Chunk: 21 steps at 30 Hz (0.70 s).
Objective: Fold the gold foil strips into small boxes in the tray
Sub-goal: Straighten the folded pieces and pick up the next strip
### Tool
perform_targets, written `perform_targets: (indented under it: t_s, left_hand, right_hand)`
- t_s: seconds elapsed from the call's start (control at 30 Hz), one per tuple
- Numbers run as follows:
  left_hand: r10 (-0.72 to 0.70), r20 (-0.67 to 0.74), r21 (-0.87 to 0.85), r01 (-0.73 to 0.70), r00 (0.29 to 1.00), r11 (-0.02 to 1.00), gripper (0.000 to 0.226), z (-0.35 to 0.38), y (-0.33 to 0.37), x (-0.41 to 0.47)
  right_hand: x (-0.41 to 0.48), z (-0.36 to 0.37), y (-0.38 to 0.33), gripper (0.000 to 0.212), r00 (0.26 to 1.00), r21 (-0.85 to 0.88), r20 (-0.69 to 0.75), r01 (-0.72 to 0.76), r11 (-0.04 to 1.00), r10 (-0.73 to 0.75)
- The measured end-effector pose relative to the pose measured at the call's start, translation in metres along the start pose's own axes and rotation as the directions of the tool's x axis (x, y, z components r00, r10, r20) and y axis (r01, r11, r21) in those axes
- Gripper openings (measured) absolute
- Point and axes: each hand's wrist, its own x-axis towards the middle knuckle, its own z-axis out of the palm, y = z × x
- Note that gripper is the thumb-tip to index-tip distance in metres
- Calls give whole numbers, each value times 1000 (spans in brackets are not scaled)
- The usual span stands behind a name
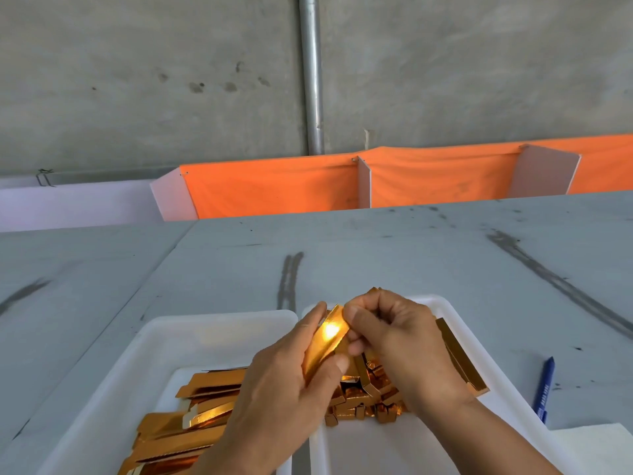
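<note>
**Concrete wall, grey bench, two trays of gold foil**

Bare concrete wall point(137, 80) fills the upper half, with a metal pipe point(312, 80) running down it. A grey, scuffed bench point(411, 255) takes up the lower half. An orange cloth point(274, 186) is stretched between white panels along its far edge.

Two white trays sit side by side at the near edge. The left tray point(164, 341) holds a loose heap of flat strips point(205, 389). The right tray point(442, 303) holds a pile of small boxes point(373, 402), and a long folded piece point(459, 358) leans on its right side.

Both hands meet above the gap between the trays. The left hand point(281, 389) lies along one foil strip point(325, 341), its grip nearly flat: fingers stretched up the strip's left side and the thumb pressing its lower end. The right hand point(400, 337) has a tight grip, with curled fingers and thumb pinching the strip's upper end. The strip stands tilted between them and catches a bright glare.

A white sheet point(596, 450) lies at the near right corner. A blue pen point(544, 389) rests on the bench just right of the right tray.
</note>
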Motion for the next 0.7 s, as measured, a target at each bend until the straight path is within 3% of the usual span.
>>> perform_targets:
  t_s: [0.07,0.13,0.47,0.57,0.7]
  left_hand:
    - [-101,114,-259,128,988,958,53,-3,2,2]
    - [-116,178,-379,177,977,908,55,-4,2,3]
    - [-125,112,-434,161,986,886,54,4,3,2]
    - [-129,116,-441,167,985,882,50,3,8,2]
    - [-100,198,-387,171,975,906,46,-10,16,3]
  right_hand:
    - [3,-3,0,11,999,-2,-35,-5,1000,5]
    - [3,-2,1,12,999,-14,-31,9,1000,-9]
    - [5,-2,4,7,1000,89,2,7,996,-7]
    - [4,-1,0,6,998,133,71,-11,991,2]
    - [2,0,-6,20,991,138,131,-41,990,23]
